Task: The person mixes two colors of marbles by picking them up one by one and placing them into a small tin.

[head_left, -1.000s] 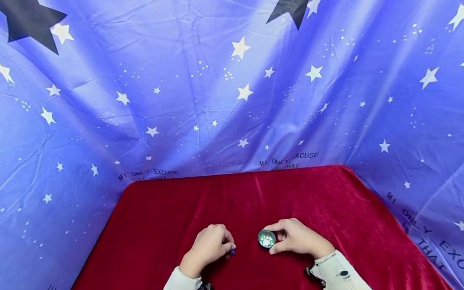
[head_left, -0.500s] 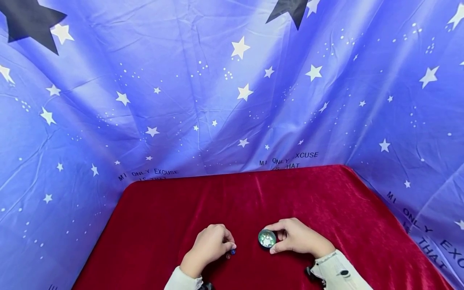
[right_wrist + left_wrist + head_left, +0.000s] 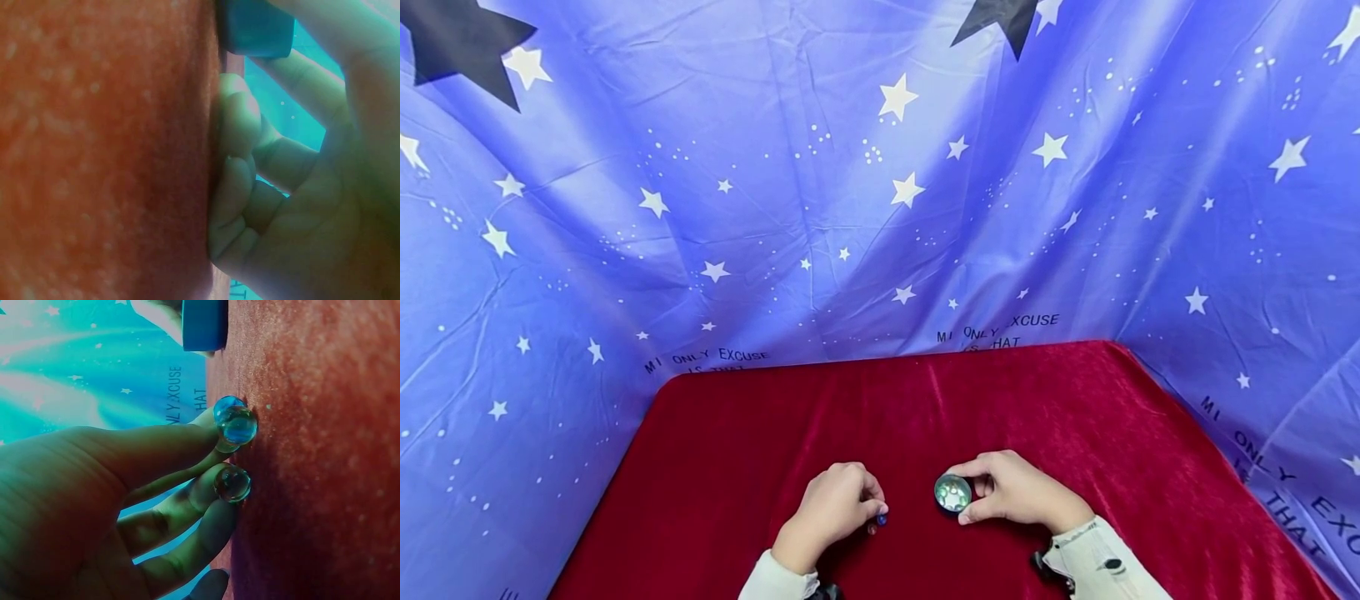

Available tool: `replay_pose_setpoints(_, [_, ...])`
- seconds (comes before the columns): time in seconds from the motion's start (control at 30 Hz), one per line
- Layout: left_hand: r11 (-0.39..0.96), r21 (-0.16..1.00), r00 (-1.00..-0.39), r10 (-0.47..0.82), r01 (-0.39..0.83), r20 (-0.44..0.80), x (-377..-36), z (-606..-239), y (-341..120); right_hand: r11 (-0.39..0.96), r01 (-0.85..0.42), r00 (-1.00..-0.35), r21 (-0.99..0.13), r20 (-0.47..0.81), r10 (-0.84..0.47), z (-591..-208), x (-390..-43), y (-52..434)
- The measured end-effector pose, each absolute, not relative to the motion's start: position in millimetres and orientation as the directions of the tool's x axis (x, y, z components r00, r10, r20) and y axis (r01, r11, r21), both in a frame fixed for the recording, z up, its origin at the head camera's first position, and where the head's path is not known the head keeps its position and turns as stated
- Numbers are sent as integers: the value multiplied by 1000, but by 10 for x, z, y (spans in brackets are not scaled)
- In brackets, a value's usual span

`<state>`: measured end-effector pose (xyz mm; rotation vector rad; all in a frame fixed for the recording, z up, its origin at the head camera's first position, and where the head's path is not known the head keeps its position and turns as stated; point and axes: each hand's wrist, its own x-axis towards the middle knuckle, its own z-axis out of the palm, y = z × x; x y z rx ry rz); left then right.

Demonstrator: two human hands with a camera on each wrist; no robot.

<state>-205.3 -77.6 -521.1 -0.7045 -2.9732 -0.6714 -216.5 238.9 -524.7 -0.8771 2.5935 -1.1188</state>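
My left hand (image 3: 833, 507) is low over the red cloth, thumb and index finger pinching a blue glass marble (image 3: 239, 425). Another blue marble (image 3: 226, 406) shows right behind it, partly hidden. A clear brownish marble (image 3: 232, 484) sits against the tips of the other fingers, close to the cloth. To the right, my right hand (image 3: 1018, 493) grips a small round container (image 3: 952, 494) by its side between thumb and index finger. Shiny greenish and whitish pieces show inside it, too small to make out. In the right wrist view the remaining fingers curl beside the container's wall (image 3: 259, 28).
A red velvet cloth (image 3: 760, 433) covers the table. Blue star-printed fabric (image 3: 820, 208) hangs around its back and sides, meeting the table's far edge. Dark bands are at both wrists, beside the light sleeves (image 3: 1105, 558).
Both hands stay nearly still. The right hand keeps its hold on the container, and the marbles at the left fingertips shift only very slightly.
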Motion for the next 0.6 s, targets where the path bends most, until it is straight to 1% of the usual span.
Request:
replay_pose_setpoints(0.27, [807,348,-879,438,477,189,-2056,-5222,-802,549,-442,-811,-709,55,-582,-5253,-2163,2383])
replay_pose_setpoints(0.4, [805,359,-881,430,472,196,-2063,-5219,-812,548,-442,-811,-710,57,-582,-5249,-2159,2381])
replay_pose_setpoints(0.6, [830,343,-898,395,439,194,-2061,-5210,-825,546,-443,-812,-711,61,-581,-5253,-2162,2391])
